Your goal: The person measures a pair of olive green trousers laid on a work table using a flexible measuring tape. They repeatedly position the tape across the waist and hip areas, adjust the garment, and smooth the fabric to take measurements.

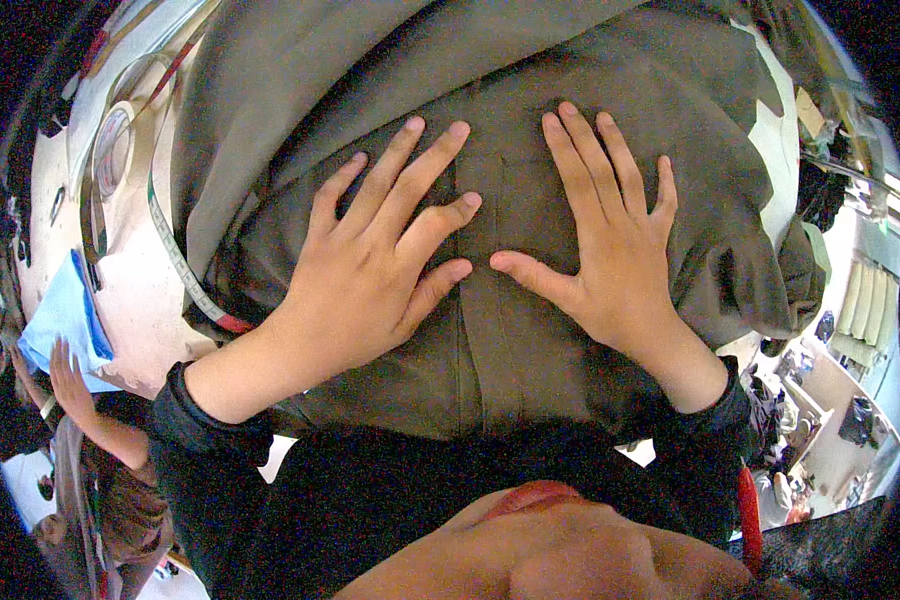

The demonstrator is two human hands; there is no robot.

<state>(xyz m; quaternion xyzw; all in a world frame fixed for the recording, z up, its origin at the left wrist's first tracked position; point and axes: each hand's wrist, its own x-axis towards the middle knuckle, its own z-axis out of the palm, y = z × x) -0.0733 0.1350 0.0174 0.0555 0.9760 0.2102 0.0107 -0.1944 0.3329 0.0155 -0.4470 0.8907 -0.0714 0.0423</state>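
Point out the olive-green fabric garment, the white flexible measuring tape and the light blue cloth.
olive-green fabric garment (510,360): head view, centre seam below the hands.
white flexible measuring tape (175,255): head view, strip beside the garment's left edge.
light blue cloth (70,315): head view, its middle.

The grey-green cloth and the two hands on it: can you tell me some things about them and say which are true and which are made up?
1. Both hands lie flat on the cloth with fingers spread. True: the left hand and the right hand press on it palm down.
2. The right hand holds scissors. False: it holds nothing.
3. A measuring tape lies left of the cloth. True.
4. The cloth is bright red. False: it is dull grey-green.
5. A blue cloth piece lies under the left hand. False: it lies far to the left on the table, near another person's hand.
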